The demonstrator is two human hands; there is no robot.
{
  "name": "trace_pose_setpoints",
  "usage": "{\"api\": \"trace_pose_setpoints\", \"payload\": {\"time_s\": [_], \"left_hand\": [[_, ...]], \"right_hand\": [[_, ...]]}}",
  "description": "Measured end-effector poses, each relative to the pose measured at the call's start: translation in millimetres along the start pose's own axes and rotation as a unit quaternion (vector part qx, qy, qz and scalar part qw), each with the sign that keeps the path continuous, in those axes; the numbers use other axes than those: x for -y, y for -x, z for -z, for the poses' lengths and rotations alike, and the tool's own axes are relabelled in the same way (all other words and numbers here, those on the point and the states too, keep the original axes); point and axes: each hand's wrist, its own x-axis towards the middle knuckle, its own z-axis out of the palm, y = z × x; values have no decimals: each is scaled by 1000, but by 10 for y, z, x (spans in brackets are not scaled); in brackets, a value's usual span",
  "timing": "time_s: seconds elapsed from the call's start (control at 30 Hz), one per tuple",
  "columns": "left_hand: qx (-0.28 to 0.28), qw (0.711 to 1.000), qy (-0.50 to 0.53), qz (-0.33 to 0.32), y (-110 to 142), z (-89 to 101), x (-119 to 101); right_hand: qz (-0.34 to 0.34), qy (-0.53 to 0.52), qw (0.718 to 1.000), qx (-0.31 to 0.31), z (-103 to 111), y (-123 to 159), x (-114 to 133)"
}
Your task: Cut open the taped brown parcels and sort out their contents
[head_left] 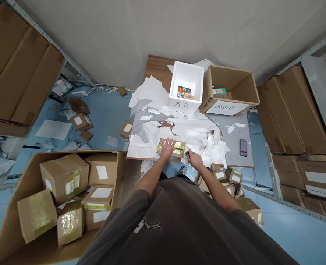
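Observation:
A small cardboard box [177,150] wrapped in yellowish tape lies near the front edge of the table, with a white label on top. My left hand [167,147] grips it from above on its left part, fingers spread over the top towards the far edge. My right hand [195,159] is closed around a yellow and black utility knife [186,152], whose front end is at the right end of the box. Whether the blade touches the tape is too small to tell. Torn white paper [149,129] lies under and around the box.
Behind stand a white foam box [186,106] with small colourful packs inside and an open carton [229,88] holding a green pack. A phone [243,148] lies at right. A large carton [121,165] of parcels stands left; more parcels [220,174] lie below the table. Shelves [279,191] flank both sides.

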Motion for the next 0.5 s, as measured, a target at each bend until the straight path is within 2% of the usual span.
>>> {"api": "trace_pose_setpoints", "payload": {"time_s": [0.33,0.43,0.5], "left_hand": [[-5,999,-22,25,33,-37,-128],[0,1000,-8,27,57,0,-122],[2,999,8,38,65,31,-123]], "right_hand": [[6,-1,1000,-6,-29,-72,-11],[-26,-18,999,-11,-39,-7,-272],[-97,-41,994,-15,-43,59,-531]]}}
